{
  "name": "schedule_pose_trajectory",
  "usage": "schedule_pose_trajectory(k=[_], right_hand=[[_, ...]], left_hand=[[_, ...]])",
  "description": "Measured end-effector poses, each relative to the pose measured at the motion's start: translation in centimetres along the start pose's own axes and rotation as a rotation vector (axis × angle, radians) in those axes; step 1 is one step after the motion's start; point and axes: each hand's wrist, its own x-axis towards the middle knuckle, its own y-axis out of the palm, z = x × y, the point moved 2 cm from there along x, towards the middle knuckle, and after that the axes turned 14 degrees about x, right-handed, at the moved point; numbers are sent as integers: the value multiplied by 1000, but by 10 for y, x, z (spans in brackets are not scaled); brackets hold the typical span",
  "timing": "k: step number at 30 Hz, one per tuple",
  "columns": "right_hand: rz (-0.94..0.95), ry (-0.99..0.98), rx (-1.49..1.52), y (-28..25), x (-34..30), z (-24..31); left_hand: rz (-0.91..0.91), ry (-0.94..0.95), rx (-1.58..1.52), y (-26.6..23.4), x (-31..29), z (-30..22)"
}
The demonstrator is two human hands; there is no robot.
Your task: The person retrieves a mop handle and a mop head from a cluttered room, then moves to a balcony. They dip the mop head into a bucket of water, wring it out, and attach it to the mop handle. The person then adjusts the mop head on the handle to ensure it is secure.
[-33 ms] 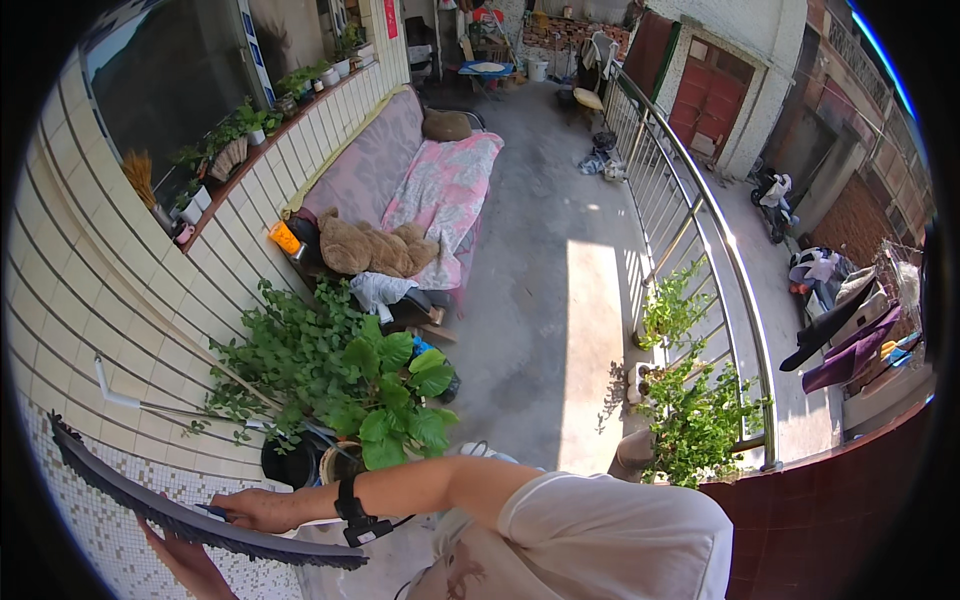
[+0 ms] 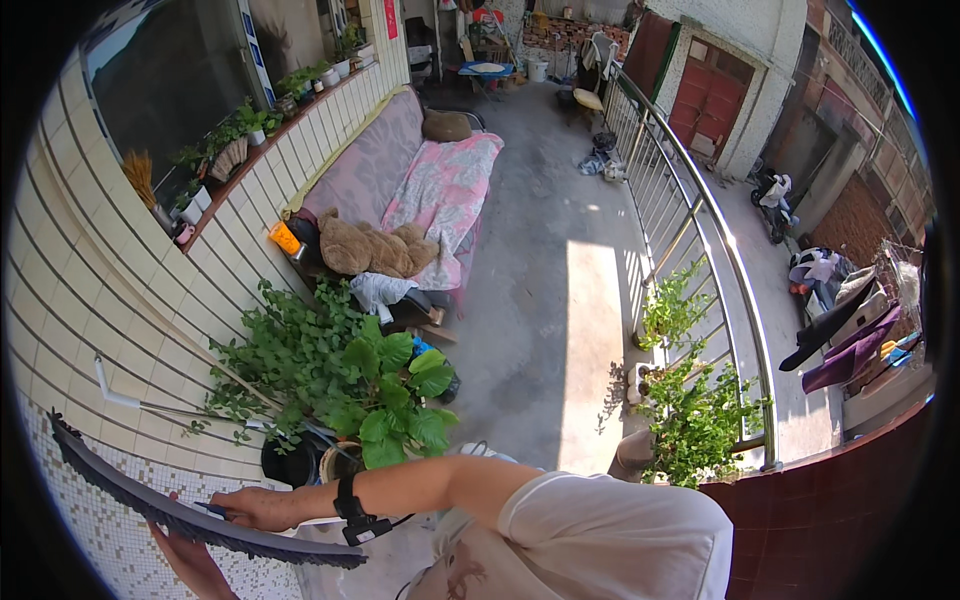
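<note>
A long grey strip with a dark fringe (image 2: 130, 487), like a mop or broom head, curves across the lower left. Behind its fringe is my left hand (image 2: 187, 560), partly hidden; a fingertip shows past the strip's upper edge, so the hand seems closed round it. My right hand (image 2: 258, 508) reaches across from the right, a black band with a small device (image 2: 362, 522) on its wrist. Its fingers are closed on a small blue tool (image 2: 212, 509), which points left just above the strip; its exact kind cannot be made out.
Bushy potted plants (image 2: 385, 400) stand beyond my right forearm. Behind them is a sofa (image 2: 350, 165) with a brown plush toy (image 2: 370, 245) and a pink blanket (image 2: 445, 195). A metal railing (image 2: 722, 235) runs along the right, with more plants (image 2: 695, 405). A tiled wall (image 2: 75, 270) bounds the left.
A fingertip of my left hand now shows above the strip, where none did before. The strip and my right hand have barely shifted.
</note>
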Motion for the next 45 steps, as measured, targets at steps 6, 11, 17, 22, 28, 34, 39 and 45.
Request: schedule_pose_trajectory(k=[6, 11, 17, 22, 28, 34, 39, 45], right_hand=[[-39, 52, -119, -22, -3, 6], [19, 80, -139, -22, -5, 7], [30, 63, -239, -26, -14, 10], [-131, -75, -292, -25, -22, 42], [-213, -115, -351, -36, -38, 74], [-327, 157, -44, -57, -73, 99], [-400, 184, 244, -95, -110, 122], [-444, -221, 133, -165, -181, 196]], left_hand=[[140, -22, -22, -3, 21, 54], [-50, -68, 47, -7, 17, 52], [-134, -76, 20, 40, -2, 20], [-139, -60, 83, 57, 2, -13], [-173, -67, 102, 74, 5, -27], [201, -70, -116, 130, -2, -39], [211, 82, 8, 200, 5, -46], [224, 97, -34, 344, 25, -51]])
